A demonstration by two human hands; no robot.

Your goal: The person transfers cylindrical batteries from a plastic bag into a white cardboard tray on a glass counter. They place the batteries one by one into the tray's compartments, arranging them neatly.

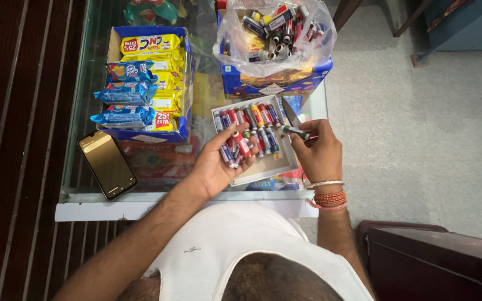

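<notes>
Head view, left hand cupping tubes, right hand pinching tube lying crosswise

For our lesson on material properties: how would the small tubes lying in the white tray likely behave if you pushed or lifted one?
The tubes look round and slim, so a pushed one would probably roll, until the tray rim stops it. The left hand holds several at once, suggesting each is light. Their surfaces look glossy, so possibly a little slippery between fingers.

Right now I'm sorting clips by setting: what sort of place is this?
Probably a small shop counter. A glass-topped counter carries a blue carton of biscuit packets, a bag of small tubes, and a white box of tubes the left hand sorts.
</notes>
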